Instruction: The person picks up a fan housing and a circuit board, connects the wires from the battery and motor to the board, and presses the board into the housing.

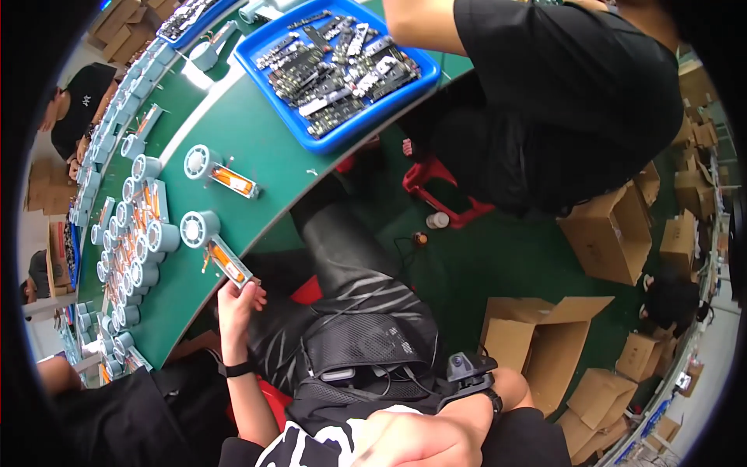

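Open brown cardboard boxes (545,342) are standing scattered across the green floor to your right, and a blue rectangular tray (334,136) packed with small dark parts is sitting at the far end of the green table (264,148). Your left hand (237,300) is reaching to the table's near edge, fingers curling around the orange end of a grey handheld fan body (214,245) whose long axis is running diagonally, round head pointing away toward the upper left. Your right hand (420,436) is resting in a loose fist against your chest, gripping nothing visible.

Left hand (237,300) outstretched, right hand (424,440) fisted
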Motion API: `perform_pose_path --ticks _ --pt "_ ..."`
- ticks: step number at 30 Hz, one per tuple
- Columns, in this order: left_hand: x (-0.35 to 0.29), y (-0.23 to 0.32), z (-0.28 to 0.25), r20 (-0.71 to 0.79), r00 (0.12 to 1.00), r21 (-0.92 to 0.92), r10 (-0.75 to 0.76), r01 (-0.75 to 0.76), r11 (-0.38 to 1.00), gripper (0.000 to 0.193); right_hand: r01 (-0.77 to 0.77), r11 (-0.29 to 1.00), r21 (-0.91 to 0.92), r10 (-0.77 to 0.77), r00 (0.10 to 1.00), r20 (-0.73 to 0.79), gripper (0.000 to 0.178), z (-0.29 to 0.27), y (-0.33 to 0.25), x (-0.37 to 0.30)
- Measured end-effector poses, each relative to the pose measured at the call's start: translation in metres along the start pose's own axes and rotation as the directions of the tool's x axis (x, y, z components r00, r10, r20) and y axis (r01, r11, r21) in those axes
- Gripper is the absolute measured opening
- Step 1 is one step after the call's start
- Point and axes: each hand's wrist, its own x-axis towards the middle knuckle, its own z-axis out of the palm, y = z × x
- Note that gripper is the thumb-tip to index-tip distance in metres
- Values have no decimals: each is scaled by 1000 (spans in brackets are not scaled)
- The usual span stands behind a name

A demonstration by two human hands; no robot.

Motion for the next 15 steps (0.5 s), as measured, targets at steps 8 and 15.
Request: perform_pose_path --ticks 8,15 --pt "-23 8 6 -26 1000 148 7 -3 989 16 -450 892 -49 450 871 195 37 0 -45 32" --pt "-35 -2 13 -41 999 117 -21 26 993 15 -15 963 268 -20 992 127 27 -2 11 4"
